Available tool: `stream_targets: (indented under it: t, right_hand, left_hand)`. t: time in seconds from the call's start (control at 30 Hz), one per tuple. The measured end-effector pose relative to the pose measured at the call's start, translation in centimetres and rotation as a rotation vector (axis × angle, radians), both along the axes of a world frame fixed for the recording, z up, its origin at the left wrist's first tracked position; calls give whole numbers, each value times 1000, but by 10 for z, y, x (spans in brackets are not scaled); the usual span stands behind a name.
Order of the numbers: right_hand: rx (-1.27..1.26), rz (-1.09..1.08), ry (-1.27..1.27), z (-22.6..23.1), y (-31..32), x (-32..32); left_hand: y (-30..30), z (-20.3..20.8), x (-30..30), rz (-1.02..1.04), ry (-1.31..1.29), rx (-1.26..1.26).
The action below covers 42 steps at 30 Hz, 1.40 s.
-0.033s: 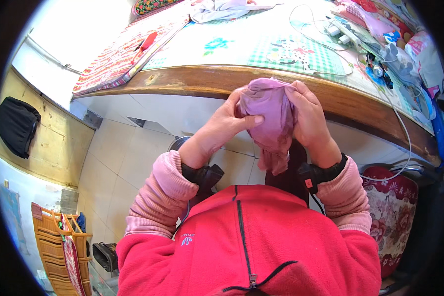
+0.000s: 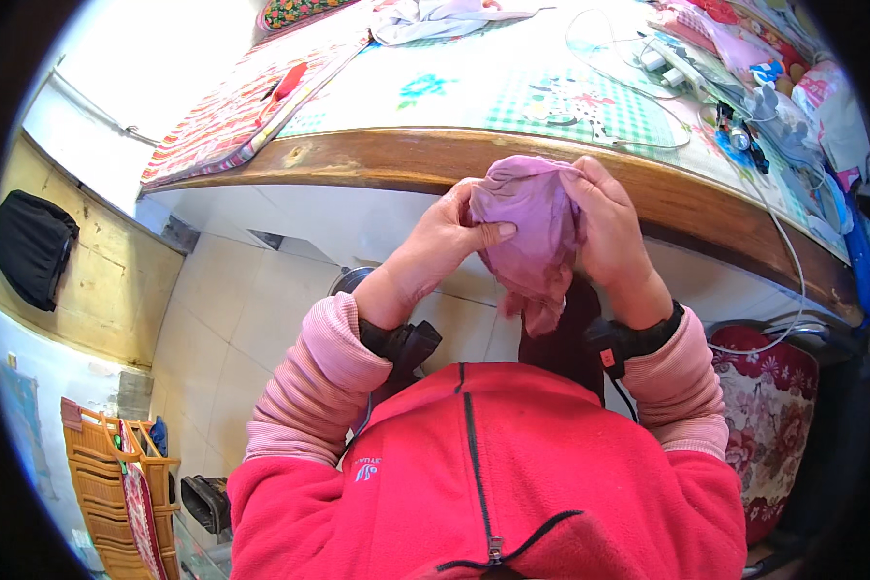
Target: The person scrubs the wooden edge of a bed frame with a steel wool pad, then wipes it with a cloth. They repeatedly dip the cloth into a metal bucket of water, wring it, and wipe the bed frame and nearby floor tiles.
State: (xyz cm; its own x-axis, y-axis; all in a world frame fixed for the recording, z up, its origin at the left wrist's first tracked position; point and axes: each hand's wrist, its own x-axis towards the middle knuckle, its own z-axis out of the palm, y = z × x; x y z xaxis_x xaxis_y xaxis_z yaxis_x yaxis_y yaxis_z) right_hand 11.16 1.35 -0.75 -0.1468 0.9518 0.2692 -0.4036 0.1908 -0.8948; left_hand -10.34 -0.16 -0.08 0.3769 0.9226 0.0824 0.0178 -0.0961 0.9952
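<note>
A soft mauve-pink cloth (image 2: 527, 217) is held up between my two hands, just in front of the wooden edge of the bed-like platform. Its lower end hangs loose, bunched and darker. What kind of cloth item it is, I cannot make out. My left hand (image 2: 445, 237) grips its left side, thumb laid across the front and fingers behind, mostly hidden. At the upper right, my right hand (image 2: 609, 217) pinches the cloth's edge between thumb and fingers.
The platform (image 2: 377, 159) carries a striped mat (image 2: 232, 121), a power strip (image 2: 672, 63) with cables, and piled clothes and bags. A white cable (image 2: 797, 261) hangs over its edge at right, by a flowered red stool (image 2: 768, 425). A bamboo chair (image 2: 116, 483) stands lower left.
The cloth has sagged and its folds have shifted slightly, the hanging end rising a little. Both hands keep their grip in nearly the same place.
</note>
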Motion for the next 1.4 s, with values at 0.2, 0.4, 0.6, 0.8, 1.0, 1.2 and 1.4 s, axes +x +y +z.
stream_targets:
  t: [0.2,0.4,0.6,0.8,1.0,1.2,1.4]
  right_hand:
    - [160,-336,-429,17,-1,59]
    - [-27,-462,-329,37,31,153]
    - [185,-888,-829,-21,32,240]
    - [73,-932,-1024,-43,36,241]
    - [150,-1005,-1189,-44,32,229]
    - [168,-1032,-1229,-42,30,223]
    - [173,-1085,-1336,-40,28,216]
  left_hand:
    - [27,27,25,-90,-135,-77]
    - [92,56,109,-126,154,71]
    - [108,25,159,166,751,797]
    - [79,-18,238,-186,955,1081]
    - [96,-40,193,-151,954,1069]
    - [139,-56,20,148,1248,1227]
    - [176,-51,-170,338,1804,784]
